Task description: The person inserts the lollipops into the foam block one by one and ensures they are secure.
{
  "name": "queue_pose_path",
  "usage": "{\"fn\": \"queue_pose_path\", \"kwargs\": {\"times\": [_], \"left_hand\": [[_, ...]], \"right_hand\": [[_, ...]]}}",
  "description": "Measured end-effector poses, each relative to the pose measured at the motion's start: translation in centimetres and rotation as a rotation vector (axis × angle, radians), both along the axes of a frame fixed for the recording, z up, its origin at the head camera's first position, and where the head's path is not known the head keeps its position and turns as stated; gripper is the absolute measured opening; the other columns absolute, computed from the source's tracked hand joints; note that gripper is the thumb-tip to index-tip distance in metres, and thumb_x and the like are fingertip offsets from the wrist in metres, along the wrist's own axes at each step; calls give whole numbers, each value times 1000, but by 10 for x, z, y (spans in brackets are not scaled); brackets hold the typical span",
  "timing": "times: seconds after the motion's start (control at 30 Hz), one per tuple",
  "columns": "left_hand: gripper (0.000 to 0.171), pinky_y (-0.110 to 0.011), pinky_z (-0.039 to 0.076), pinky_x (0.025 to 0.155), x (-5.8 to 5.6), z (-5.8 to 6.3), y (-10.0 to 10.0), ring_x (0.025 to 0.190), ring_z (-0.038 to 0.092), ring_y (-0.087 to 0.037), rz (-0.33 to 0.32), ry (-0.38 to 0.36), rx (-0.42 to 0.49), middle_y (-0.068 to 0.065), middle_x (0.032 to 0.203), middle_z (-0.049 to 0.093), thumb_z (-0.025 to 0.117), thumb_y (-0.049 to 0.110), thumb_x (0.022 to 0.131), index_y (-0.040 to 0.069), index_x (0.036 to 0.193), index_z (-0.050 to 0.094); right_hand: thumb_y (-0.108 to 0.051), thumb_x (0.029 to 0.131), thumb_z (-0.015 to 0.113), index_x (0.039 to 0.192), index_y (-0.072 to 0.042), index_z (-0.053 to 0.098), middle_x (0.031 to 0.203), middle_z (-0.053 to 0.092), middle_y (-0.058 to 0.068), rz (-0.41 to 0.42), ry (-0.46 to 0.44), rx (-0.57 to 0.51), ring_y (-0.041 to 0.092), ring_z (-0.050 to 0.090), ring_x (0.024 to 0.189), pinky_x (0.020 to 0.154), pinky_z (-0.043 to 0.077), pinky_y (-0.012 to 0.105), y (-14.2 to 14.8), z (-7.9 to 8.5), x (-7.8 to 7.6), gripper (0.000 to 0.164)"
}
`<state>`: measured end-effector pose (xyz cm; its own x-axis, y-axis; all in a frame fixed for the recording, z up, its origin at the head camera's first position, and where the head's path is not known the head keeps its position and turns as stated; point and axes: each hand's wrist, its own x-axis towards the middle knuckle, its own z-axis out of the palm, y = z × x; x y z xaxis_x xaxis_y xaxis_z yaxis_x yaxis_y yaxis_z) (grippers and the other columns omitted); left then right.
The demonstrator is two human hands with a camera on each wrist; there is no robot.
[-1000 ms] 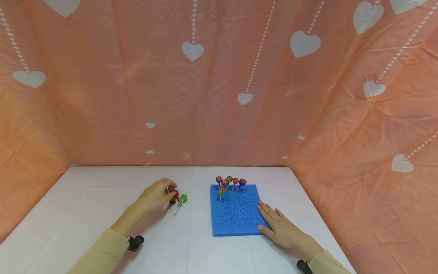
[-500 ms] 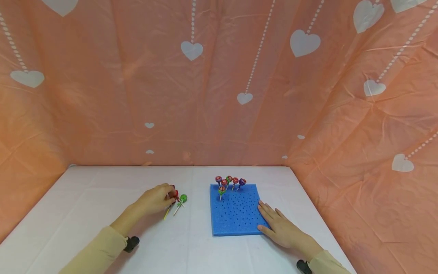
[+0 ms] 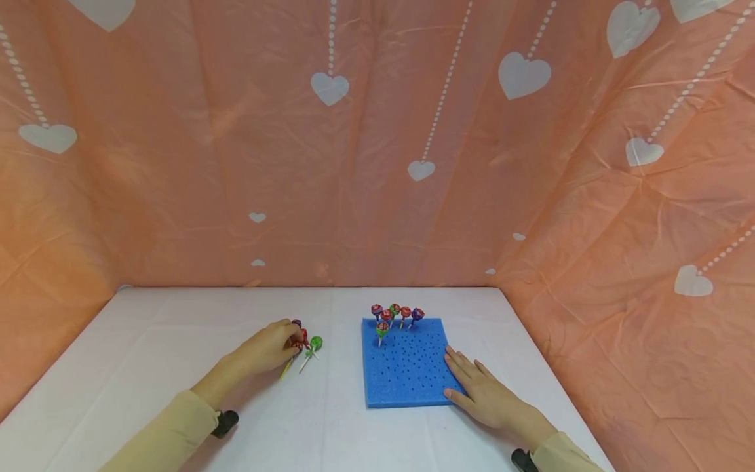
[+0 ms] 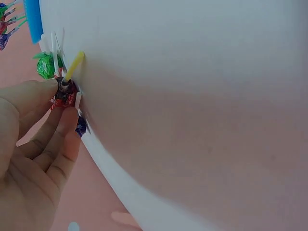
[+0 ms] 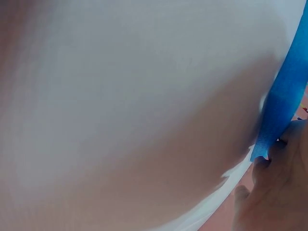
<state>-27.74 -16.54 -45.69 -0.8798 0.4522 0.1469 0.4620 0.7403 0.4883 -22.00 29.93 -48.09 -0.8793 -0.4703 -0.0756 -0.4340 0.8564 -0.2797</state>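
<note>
My left hand [image 3: 268, 349] pinches a dark-red wrapped lollipop with a yellow stick [image 4: 74, 66] between thumb and fingertips, at the small pile on the white table. Against it lie a green lollipop [image 3: 316, 342], a red one [image 3: 304, 334] and a purple one [image 4: 81, 126], partly hidden by the fingers. My right hand [image 3: 486, 396] rests with straight fingers on the right edge of a blue foam block [image 3: 407, 390] full of small holes. Several lollipops stand stick-down along the block's far left part, among them a green-and-red one [image 3: 382, 328] in front of the others.
The white table [image 3: 147, 373] reaches back to an orange curtain [image 3: 377, 229] with white hearts, which also closes off both sides. Between the pile and the foam block lies a strip of bare tabletop.
My left hand has lowered slightly toward me at the pile, and its fingers have closed on the yellow-stick lollipop. The right hand and foam block have stayed put.
</note>
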Motion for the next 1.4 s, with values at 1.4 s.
{"fn": "queue_pose_path", "kwargs": {"times": [1.4], "left_hand": [[21, -28, 60, 75, -7, 5, 38, 91, 71, -26, 5, 207, 443, -8, 102, 65, 73, -10, 87, -1, 107, 70]], "right_hand": [[-60, 107, 39, 165, -6, 23, 174, 14, 9, -5, -6, 7, 34, 16, 159, 125, 15, 61, 0, -2, -1, 80]]}}
